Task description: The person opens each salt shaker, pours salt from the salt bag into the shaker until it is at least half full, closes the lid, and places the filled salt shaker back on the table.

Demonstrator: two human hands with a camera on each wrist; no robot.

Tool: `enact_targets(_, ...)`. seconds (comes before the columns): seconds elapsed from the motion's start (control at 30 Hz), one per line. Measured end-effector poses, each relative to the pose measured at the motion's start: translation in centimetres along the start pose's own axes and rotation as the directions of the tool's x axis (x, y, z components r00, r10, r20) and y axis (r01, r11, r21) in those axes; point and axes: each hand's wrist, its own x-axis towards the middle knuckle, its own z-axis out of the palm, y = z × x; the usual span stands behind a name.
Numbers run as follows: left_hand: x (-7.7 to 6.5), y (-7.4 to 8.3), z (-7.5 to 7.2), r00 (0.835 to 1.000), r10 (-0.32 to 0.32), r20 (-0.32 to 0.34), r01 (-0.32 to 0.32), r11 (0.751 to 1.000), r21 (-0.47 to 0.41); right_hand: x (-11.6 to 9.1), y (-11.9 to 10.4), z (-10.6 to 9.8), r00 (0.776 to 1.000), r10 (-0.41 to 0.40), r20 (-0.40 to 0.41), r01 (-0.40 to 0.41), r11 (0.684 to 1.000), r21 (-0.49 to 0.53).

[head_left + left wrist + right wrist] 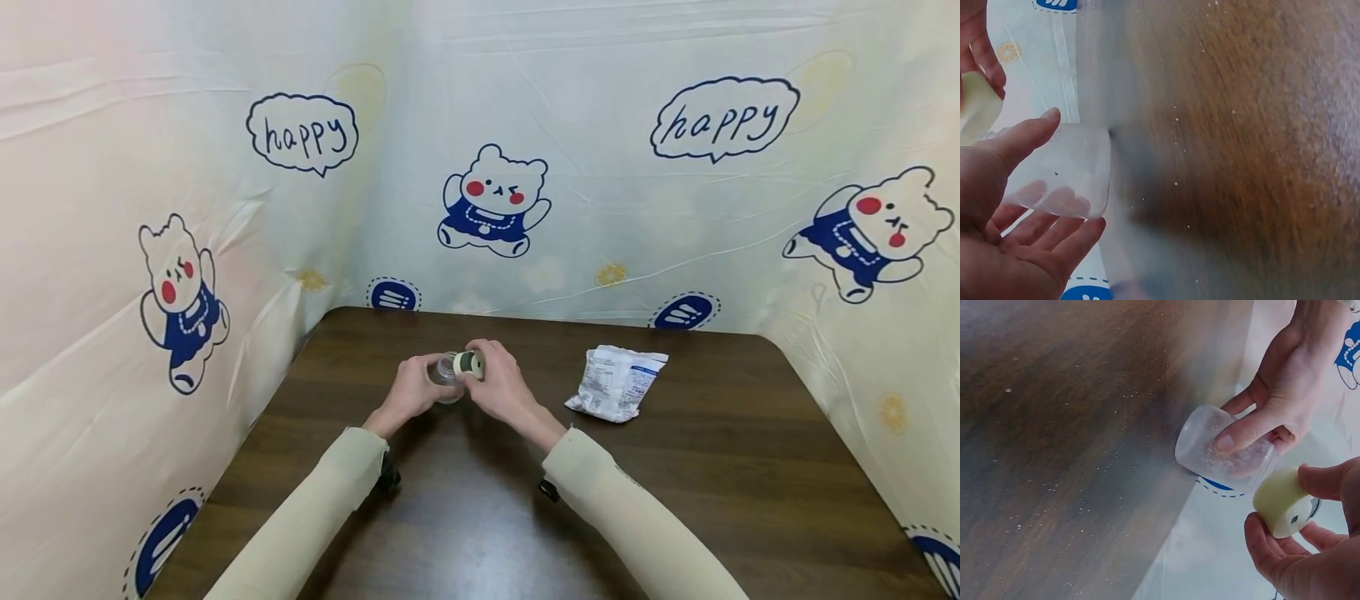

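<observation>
Pale printed sheeting (600, 208) backs the scene, bears (492, 221) and "happy" bubbles (302, 133) on it. Dark wood-look table (480, 533) below. White packet (617, 383) lies on table, right of both hands. Left hand (409, 389) grips clear jar (1199, 442), thumb one side, fingers the other. Right hand (501, 385) pinches pale green lid (1277, 495) between thumb and fingers. Jar is at table's far half; can't tell if base touches tabletop. Lid tilted, just beside jar's mouth.

A tilted pale-yellow lid (1282, 501) is beside a clear jar (1202, 444).
</observation>
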Motion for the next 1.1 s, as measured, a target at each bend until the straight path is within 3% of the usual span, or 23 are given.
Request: enact_targets(1.1, -0.2, -0.9, -0.4, 0.999, -0.051, 0.000, 0.051, 0.998, -0.029, -6.1, 1.8, -2.7, 0.998, -0.051, -0.039, 0.049, 0.998, -0.042)
